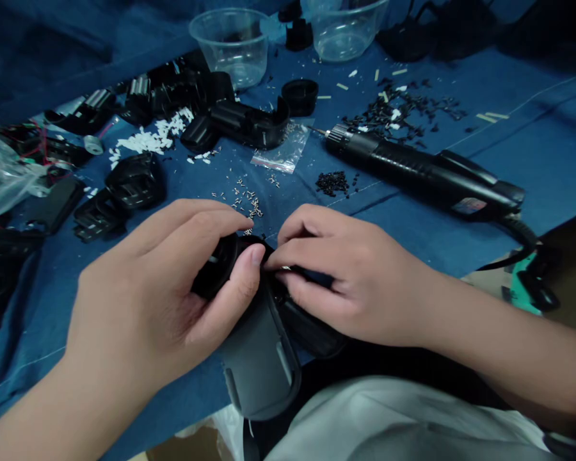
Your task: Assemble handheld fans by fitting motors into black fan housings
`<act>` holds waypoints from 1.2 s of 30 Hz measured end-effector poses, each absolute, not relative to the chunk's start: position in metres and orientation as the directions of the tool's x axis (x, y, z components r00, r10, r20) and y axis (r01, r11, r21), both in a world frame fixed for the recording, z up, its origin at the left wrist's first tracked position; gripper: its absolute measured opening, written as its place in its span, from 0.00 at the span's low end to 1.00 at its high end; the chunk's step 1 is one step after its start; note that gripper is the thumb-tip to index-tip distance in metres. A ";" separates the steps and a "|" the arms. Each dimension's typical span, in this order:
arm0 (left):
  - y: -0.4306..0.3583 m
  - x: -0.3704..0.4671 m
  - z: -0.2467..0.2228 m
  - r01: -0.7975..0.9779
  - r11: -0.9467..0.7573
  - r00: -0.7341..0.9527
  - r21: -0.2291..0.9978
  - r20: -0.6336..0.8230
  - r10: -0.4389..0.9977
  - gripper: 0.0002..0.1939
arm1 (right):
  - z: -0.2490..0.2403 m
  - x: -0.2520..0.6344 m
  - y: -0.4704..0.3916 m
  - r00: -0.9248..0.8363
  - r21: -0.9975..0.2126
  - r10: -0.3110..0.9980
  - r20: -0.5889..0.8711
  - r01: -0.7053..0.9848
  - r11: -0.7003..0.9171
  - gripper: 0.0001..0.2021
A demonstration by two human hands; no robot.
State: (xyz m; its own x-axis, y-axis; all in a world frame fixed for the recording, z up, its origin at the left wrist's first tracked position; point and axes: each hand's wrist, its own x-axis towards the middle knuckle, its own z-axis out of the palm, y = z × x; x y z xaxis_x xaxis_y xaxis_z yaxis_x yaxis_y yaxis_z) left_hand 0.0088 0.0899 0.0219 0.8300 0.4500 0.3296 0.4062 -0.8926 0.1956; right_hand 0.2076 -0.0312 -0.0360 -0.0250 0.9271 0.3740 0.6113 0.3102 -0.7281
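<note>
My left hand (173, 288) is wrapped round the rounded end of a black plastic housing (317, 326), its thumb lying along the near side. A flat grey panel (264, 365) belonging to this piece points down toward my lap. My right hand (350, 275) is closed in a pinch at the housing's open inner side, fingertips close to my left thumb. A small shiny bit shows by those fingertips, but what they grip is too small to name. Just beyond my hands lies a scatter of small silver screws (249, 202).
A black electric screwdriver (413, 166) lies at the right, its bit pointing left. Behind are small black parts (333, 184), white pieces (153, 137), a plastic zip bag (285, 150) and clear tubs (235, 48). More black housings (134, 179) crowd the left.
</note>
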 end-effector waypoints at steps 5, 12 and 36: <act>0.091 0.010 0.019 0.395 -0.902 0.842 0.175 0.324 0.431 0.13 | -0.033 0.209 -0.031 0.194 -0.801 0.945 0.261 0.590 0.100 0.17; 0.092 0.008 0.011 0.328 -0.934 0.873 0.141 0.333 0.357 0.11 | -0.020 0.193 -0.036 0.143 -0.764 0.981 0.132 0.645 0.009 0.23; 0.091 0.008 -0.010 -0.004 -0.856 0.675 0.517 0.633 0.380 0.05 | -0.033 0.141 -0.050 0.147 -0.850 0.975 -0.167 -0.522 -0.067 0.28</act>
